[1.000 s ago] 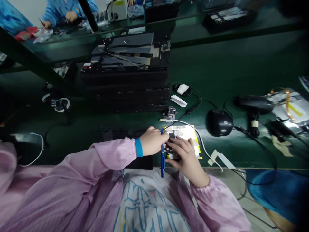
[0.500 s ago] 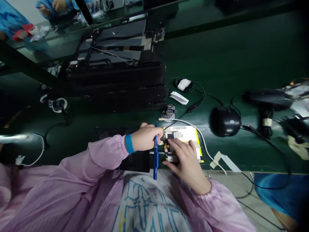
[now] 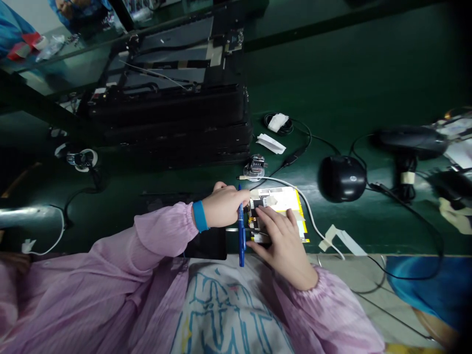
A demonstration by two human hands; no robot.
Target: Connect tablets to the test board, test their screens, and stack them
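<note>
My left hand (image 3: pixel 223 206) is closed round a blue pen (image 3: pixel 241 235), whose barrel points back toward my body. Its tip end rests at the left edge of a small opened device (image 3: pixel 282 206) with a white and yellow inside, lying near the table's front edge. My right hand (image 3: pixel 282 238) lies flat on the near part of that device, fingers stretched out over its dark circuit parts. A white cable (image 3: pixel 311 219) curves past the device's right side.
A stack of black trays (image 3: pixel 173 125) stands behind my hands. To the right are a black mouse (image 3: pixel 341 178), a black hand tool (image 3: pixel 411 142) and taped cables (image 3: pixel 341 238). A small counter (image 3: pixel 257 166) sits just behind the device. Another person in blue (image 3: pixel 73 10) works at the far left.
The view has shifted slightly. My left hand with the pen and my right hand stay on the device, with only small shifts of the fingers.
</note>
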